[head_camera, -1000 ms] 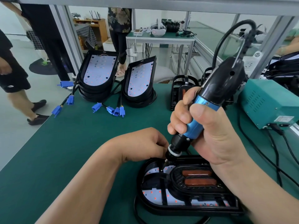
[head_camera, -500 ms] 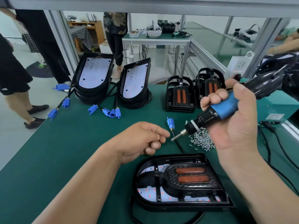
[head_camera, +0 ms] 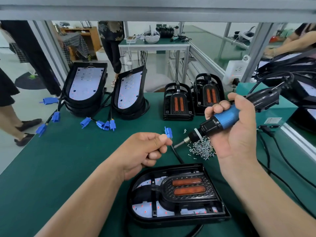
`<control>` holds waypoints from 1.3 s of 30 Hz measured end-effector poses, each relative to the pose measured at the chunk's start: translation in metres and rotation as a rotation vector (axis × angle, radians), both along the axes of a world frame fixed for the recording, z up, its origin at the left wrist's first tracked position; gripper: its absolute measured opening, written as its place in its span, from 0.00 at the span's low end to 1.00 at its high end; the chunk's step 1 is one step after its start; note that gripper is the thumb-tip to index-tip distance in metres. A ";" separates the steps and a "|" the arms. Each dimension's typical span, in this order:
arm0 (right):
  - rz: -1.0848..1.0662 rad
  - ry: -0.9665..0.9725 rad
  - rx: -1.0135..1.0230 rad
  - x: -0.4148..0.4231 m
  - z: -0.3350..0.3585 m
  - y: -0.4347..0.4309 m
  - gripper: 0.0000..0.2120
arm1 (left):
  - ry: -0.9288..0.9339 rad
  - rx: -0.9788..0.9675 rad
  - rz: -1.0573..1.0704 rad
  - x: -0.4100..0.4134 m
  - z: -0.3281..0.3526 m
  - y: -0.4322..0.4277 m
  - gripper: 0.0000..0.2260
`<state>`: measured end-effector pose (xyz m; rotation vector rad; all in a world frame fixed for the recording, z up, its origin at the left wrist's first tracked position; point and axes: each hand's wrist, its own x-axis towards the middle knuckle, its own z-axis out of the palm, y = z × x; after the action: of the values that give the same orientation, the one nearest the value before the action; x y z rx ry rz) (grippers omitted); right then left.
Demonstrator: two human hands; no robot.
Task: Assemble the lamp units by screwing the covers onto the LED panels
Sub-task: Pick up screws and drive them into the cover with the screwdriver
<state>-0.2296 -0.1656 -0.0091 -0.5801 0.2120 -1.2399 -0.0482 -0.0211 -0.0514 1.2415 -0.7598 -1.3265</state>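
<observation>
Lifting away from the lamp unit (head_camera: 177,195), the right hand (head_camera: 239,134) is now holding the electric screwdriver (head_camera: 225,118) up over the desk (head_camera: 68,159), its grip wrapped firmly round the blue barrel. A second ago the bit (head_camera: 179,144) was pressing down into the far left corner of the cover (head_camera: 187,187); now it is pointing sideways, well clear of the unit, at the left hand (head_camera: 145,151). That hand is also no longer steadying the cover. It is hovering just beyond the unit, its grip pressed together at thumb and forefinger right at the bit's tip, though whether a screw is sitting between them is too small to tell. A blue connector (head_camera: 168,132) is showing just behind those fingertips. The unit is lying flat on the desk nearest the person, the cover resting on its LED panel (head_camera: 145,206), and a small screw head (head_camera: 153,181) appears to be sitting where the bit was working. So that corner is probably finished, and the person is likely loading the next screw from the loose screws (head_camera: 202,150) piled under the tool, with other fixing points on the cover seemingly waiting.
</observation>
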 end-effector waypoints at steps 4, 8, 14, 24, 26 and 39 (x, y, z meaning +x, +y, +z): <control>-0.010 -0.002 -0.004 -0.001 0.003 0.001 0.03 | 0.045 -0.002 -0.048 0.003 0.000 0.001 0.11; -0.012 0.002 -0.004 -0.002 0.004 0.001 0.03 | 0.022 -0.012 -0.095 0.003 -0.001 0.001 0.10; -0.010 0.007 -0.026 -0.001 0.003 0.002 0.03 | -0.031 -0.008 -0.105 -0.001 0.001 0.000 0.10; 0.019 0.023 -0.012 0.005 -0.002 0.005 0.03 | -0.034 -0.009 -0.106 -0.002 0.002 0.001 0.09; 0.012 0.019 -0.003 0.005 -0.002 0.005 0.03 | -0.045 -0.005 -0.105 -0.002 0.002 0.001 0.08; 0.006 0.026 0.021 0.005 -0.003 0.005 0.03 | -0.093 -0.027 -0.126 -0.001 -0.001 0.001 0.09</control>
<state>-0.2242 -0.1602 -0.0119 -0.5788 0.2450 -1.2239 -0.0488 -0.0203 -0.0526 1.2571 -0.9319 -1.3626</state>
